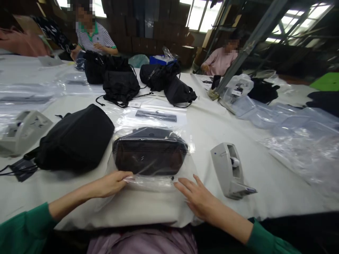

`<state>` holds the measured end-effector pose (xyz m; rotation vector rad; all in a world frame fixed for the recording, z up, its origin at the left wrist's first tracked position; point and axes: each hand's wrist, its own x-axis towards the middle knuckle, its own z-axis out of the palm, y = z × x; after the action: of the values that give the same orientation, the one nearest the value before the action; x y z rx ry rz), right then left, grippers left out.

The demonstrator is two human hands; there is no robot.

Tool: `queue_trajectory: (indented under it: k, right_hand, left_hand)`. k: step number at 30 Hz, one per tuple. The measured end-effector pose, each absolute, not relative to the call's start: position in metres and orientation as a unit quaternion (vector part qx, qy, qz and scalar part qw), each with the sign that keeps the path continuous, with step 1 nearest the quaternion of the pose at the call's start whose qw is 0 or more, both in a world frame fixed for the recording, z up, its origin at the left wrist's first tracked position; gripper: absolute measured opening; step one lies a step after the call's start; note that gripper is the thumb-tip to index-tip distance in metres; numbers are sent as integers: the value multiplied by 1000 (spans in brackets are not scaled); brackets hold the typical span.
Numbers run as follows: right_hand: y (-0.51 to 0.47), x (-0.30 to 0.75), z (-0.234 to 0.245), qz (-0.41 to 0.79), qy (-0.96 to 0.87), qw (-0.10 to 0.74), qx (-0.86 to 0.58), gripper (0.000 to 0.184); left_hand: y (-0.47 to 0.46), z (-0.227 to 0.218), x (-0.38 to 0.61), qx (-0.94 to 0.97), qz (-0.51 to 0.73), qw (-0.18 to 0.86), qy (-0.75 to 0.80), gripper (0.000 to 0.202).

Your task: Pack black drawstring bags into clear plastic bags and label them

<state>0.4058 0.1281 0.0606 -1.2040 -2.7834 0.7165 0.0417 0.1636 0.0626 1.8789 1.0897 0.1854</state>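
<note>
In front of me a dark bag [150, 155] lies inside a clear plastic bag [153, 181] on the white-covered table. My left hand [112, 183] pinches the near left edge of the plastic between thumb and fingers. Over the near right corner of the plastic, my right hand [197, 197] has its fingers spread and grips nothing; whether the fingertips touch the film I cannot tell. Just beyond the wrapped bag is a flat clear bag with a dark printed strip [156, 115].
A grey tape dispenser [227, 169] stands at right, another [23, 132] at far left. A black bag [76, 141] lies on the left. Farther back are black drawstring bags [120, 86]. Clear plastic bags [304, 141] cover the right side. Two people sit across the table [238, 127].
</note>
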Motion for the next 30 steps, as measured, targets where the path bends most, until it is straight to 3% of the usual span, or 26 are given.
queue_trajectory:
  k: [2, 7, 13, 15, 22, 27, 30]
  right_hand:
    - [135, 407, 61, 266, -865, 93, -415, 32]
    - [166, 411, 86, 331, -767, 224, -502, 21]
    - [194, 420, 125, 321, -776, 188, -509, 19]
    - [204, 422, 133, 341, -781, 156, -499, 20]
    - [240, 431, 130, 416, -761, 112, -484, 19]
    - [263, 447, 121, 413, -766, 101, -483, 17]
    - [268, 455, 109, 425, -741, 167, -493, 21]
  left_hand:
    - [168, 63, 41, 762, 91, 467, 438, 35]
    - [166, 57, 36, 759, 135, 412, 487, 36]
    - [163, 76, 30, 830, 275, 24, 485, 15]
    - [176, 87, 29, 845, 271, -35, 460, 14]
    - [230, 105, 16, 827, 206, 214, 478, 37]
    - [240, 101, 6, 832, 189, 239, 463, 35]
    - [238, 92, 2, 837, 211, 218, 456, 28]
